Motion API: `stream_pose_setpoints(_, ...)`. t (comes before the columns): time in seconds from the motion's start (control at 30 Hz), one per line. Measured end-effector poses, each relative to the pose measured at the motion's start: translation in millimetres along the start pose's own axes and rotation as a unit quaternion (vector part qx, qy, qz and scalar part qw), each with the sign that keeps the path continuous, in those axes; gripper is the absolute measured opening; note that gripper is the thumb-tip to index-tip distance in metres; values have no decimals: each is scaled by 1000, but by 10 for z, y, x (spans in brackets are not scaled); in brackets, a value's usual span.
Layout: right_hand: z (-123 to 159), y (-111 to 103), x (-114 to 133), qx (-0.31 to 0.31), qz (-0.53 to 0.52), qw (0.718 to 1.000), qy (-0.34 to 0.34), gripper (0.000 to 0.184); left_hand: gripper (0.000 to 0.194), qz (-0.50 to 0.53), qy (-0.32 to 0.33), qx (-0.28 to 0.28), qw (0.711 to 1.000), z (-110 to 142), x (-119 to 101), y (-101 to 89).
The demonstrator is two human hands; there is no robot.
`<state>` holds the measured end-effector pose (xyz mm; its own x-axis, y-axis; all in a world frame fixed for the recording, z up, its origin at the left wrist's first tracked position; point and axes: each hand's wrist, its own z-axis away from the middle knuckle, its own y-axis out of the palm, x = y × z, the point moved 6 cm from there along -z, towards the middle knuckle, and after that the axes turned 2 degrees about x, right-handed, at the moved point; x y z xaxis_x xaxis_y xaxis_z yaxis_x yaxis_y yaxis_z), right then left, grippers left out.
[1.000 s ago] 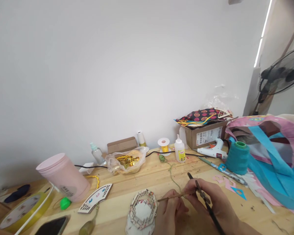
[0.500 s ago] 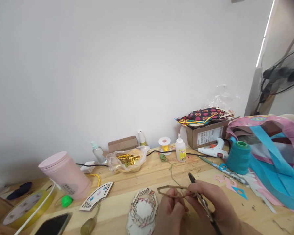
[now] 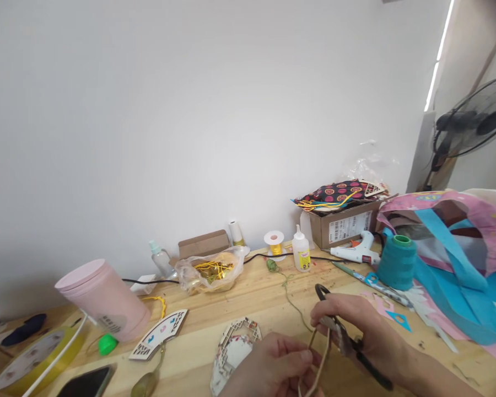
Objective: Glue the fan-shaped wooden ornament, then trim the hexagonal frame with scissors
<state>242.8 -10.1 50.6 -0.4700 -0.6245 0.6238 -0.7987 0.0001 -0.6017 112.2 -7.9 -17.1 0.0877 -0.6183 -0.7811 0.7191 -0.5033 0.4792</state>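
Note:
My left hand (image 3: 275, 366) is closed at the bottom centre, its thumb and fingers pinching a thin tan frame (image 3: 324, 358), seen nearly edge-on. A thin green cord (image 3: 291, 300) trails from a small green ball of thread (image 3: 272, 265) to the fingers of this hand. Just to the right, my right hand (image 3: 355, 325) is closed around black-handled scissors (image 3: 374, 366); its fingertips are close to the frame's upper end, and I cannot tell whether they touch it. Partly behind my left hand lies a white floral ornament with a lattice overlay (image 3: 227, 355).
A fan-shaped lattice piece (image 3: 159, 335), a pink tumbler (image 3: 103, 300) and a phone (image 3: 86, 381) are at left. Behind are a bag of yellow cords (image 3: 210, 271) and a glue bottle (image 3: 301, 251). A glue gun (image 3: 355, 252) and a teal thread cone (image 3: 397, 264) stand right.
The frame has turned from lying nearly level to steeply upright and moved lower. My left hand has come down over part of the floral ornament, and the scissors have shifted in my right hand.

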Motion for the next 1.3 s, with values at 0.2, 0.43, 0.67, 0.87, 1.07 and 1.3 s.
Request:
stream_pose_setpoints(0.2, 1, -89, -295, -120, 79, 976, 160, 18, 27, 34, 69, -69, 995, -73, -74, -35)
stream_pose_setpoints(0.43, -17, 186, -333, -5, 176, 972, 152, 41, 36, 45, 148, -140, 978, -77, -161, -79)
stream_pose_setpoints(0.67, -29, 277, -348, 36, 225, 960, 162, 39, 34, 13, 156, -126, 980, -127, -101, -15)
stream_pose_setpoints(0.87, -45, 267, -356, 43, 283, 939, 188, 34, 35, -7, 173, -136, 976, -159, -59, -8)
stream_pose_setpoints(1.07, -40, 261, -371, 53, 311, 927, 205, 31, 35, -9, 151, -142, 978, -179, 2, -21)
stream_pose_setpoints(1.3, -20, 320, -403, 71, 272, 935, 217, 27, 45, 11, 157, -143, 977, -163, -17, 22)
